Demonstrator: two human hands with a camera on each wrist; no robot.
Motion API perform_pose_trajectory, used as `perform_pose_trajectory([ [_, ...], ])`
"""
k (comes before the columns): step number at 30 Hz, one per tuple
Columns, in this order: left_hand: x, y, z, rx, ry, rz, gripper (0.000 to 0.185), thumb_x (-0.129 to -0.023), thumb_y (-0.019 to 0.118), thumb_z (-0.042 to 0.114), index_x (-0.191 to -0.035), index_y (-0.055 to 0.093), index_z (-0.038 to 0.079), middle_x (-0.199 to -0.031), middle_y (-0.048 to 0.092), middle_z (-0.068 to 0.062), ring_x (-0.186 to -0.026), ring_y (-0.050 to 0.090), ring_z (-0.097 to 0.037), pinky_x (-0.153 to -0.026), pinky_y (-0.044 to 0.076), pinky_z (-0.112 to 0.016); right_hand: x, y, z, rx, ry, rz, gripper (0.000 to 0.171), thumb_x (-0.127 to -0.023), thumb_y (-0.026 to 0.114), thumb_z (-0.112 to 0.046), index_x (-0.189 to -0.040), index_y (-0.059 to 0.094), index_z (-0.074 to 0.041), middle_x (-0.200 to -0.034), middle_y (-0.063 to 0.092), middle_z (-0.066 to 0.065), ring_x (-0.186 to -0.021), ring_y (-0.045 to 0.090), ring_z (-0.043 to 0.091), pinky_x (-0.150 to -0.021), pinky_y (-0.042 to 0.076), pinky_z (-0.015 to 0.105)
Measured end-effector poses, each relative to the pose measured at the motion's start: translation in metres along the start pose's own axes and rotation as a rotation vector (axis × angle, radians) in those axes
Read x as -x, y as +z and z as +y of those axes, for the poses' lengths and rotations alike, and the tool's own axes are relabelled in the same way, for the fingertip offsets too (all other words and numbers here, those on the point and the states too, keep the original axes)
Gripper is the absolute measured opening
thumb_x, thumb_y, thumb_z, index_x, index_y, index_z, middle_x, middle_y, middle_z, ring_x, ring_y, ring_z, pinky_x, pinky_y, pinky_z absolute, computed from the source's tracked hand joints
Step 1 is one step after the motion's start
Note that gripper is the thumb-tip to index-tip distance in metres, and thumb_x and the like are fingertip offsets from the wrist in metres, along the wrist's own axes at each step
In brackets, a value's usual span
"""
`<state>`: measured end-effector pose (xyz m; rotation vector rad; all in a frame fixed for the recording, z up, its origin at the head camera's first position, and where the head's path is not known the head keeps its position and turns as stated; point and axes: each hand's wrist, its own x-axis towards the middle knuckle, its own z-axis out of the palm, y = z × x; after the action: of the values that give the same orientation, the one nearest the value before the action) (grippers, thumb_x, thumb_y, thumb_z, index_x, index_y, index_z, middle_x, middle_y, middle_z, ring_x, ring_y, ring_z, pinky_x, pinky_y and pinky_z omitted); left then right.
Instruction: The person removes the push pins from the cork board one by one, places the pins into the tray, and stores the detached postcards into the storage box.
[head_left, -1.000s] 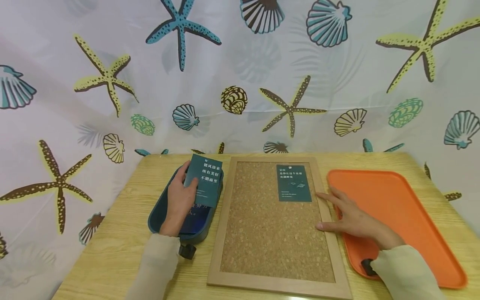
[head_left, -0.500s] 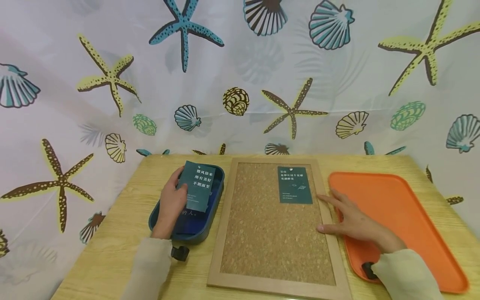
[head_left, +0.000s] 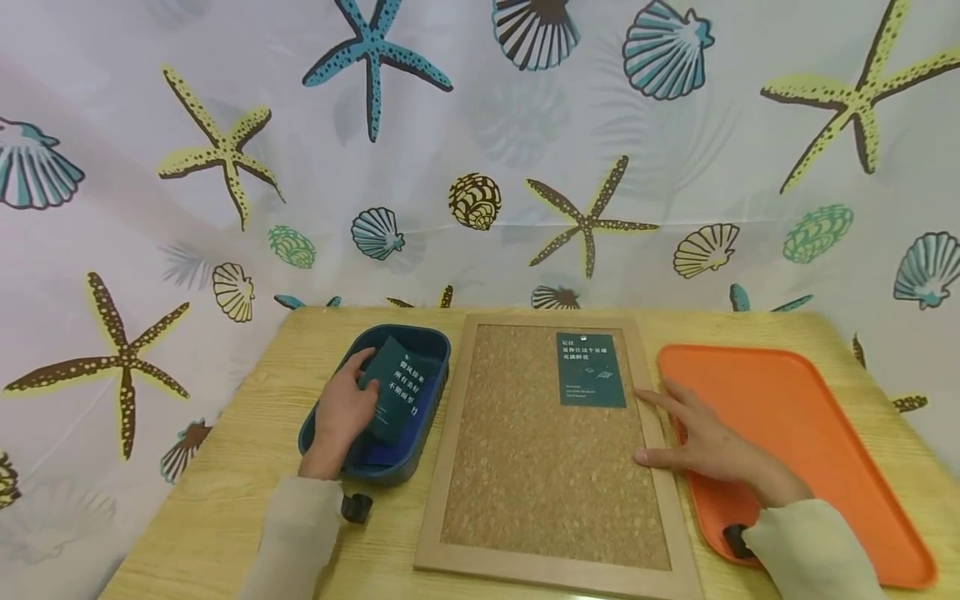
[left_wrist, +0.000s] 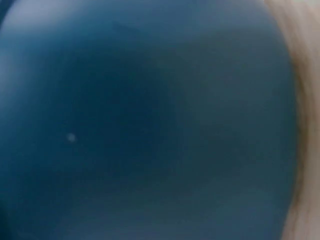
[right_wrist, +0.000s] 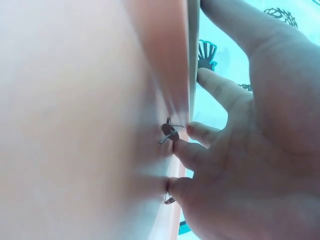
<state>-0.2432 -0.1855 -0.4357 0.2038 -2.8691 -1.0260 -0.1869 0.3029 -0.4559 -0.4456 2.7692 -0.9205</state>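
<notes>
My left hand (head_left: 347, 414) is inside a dark blue bin (head_left: 405, 477), its thumb over a dark green card (head_left: 395, 392) with white Chinese writing; it pinches the card at the left edge. Below lies a blue card (head_left: 386, 454), mostly covered. In the left wrist view only the blurred blue bin (left_wrist: 125, 125) shows. The right hand (head_left: 708, 437) has spread fingers, with index and thumb touching the right frame of a corkboard (head_left: 551, 492). A second green card (head_left: 591, 379) hangs from a pin at the board's upper right.
An orange tray (head_left: 780, 417) lies right of the board, partly under the right forearm. Thumbtacks (right_wrist: 170, 132) lie on it near my right fingers in the right wrist view. A patterned curtain (head_left: 480, 125) stands behind the wooden table (head_left: 217, 467).
The left hand has lowered the green card into the bin, and the card has turned to a slant. The right hand stays against the board's frame.
</notes>
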Motion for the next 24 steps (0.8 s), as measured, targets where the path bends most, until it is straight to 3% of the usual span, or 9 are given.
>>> perform_pose_trajectory([
  [5,0.004,0.0,0.003,-0.095,-0.019,-0.019,0.055,-0.104,0.056,0.024,-0.157,0.045,0.014,-0.131,0.067,-0.019,-0.103,0.068,-0.035,-0.08,0.055,-0.05,0.002,0.003,0.002,-0.018,0.014,0.007,0.094,-0.085,0.085,-0.044,-0.16,0.039,-0.013,-0.168,0.01,0.036,-0.148,0.017,0.067,-0.103,0.029,0.087],
  [14,0.013,-0.001,0.0,-0.166,-0.062,-0.07,0.056,-0.106,0.055,0.032,-0.157,0.044,0.012,-0.135,0.066,-0.021,-0.107,0.071,-0.04,-0.084,0.057,-0.055,0.002,0.001,0.0,-0.015,-0.005,0.007,0.094,-0.084,0.086,-0.045,-0.159,0.04,-0.011,-0.167,0.011,0.038,-0.147,0.019,0.068,-0.103,0.03,0.086],
  [17,0.014,-0.001,0.0,-0.172,-0.073,-0.089,0.056,-0.106,0.054,0.034,-0.157,0.044,0.011,-0.137,0.066,-0.022,-0.107,0.071,-0.041,-0.085,0.057,-0.057,0.001,0.001,0.0,-0.007,-0.001,-0.002,0.095,-0.084,0.085,-0.047,-0.16,0.039,-0.011,-0.168,0.011,0.038,-0.147,0.02,0.068,-0.103,0.032,0.085],
  [24,0.014,-0.003,0.002,-0.129,-0.105,-0.131,0.064,-0.107,0.053,0.033,-0.161,0.033,0.004,-0.146,0.06,-0.026,-0.125,0.064,-0.046,-0.1,0.053,-0.061,0.001,-0.003,-0.005,0.017,0.016,-0.023,0.097,-0.085,0.083,-0.051,-0.161,0.037,-0.012,-0.168,0.011,0.036,-0.147,0.022,0.066,-0.104,0.036,0.082],
])
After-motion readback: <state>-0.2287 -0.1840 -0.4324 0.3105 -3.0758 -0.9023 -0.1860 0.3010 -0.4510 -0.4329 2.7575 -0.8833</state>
